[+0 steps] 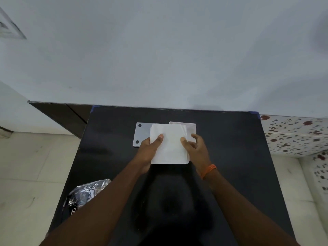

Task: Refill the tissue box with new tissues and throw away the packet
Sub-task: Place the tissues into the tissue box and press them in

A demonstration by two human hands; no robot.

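A white stack of tissues is held flat above the black table. My left hand grips its left edge, thumb on top. My right hand holds the right edge, thumb on top and fingers spread past the side. Behind the stack lies the white tissue box, mostly hidden by the tissues. To its left a flat grey-white lid with two dark round spots rests on the table. A crumpled clear plastic packet with dark print sits at the table's near left edge.
The table stands against a pale wall. A dark low surface runs to the far left. A floral-patterned cloth lies to the right. Light tiled floor shows on both sides.
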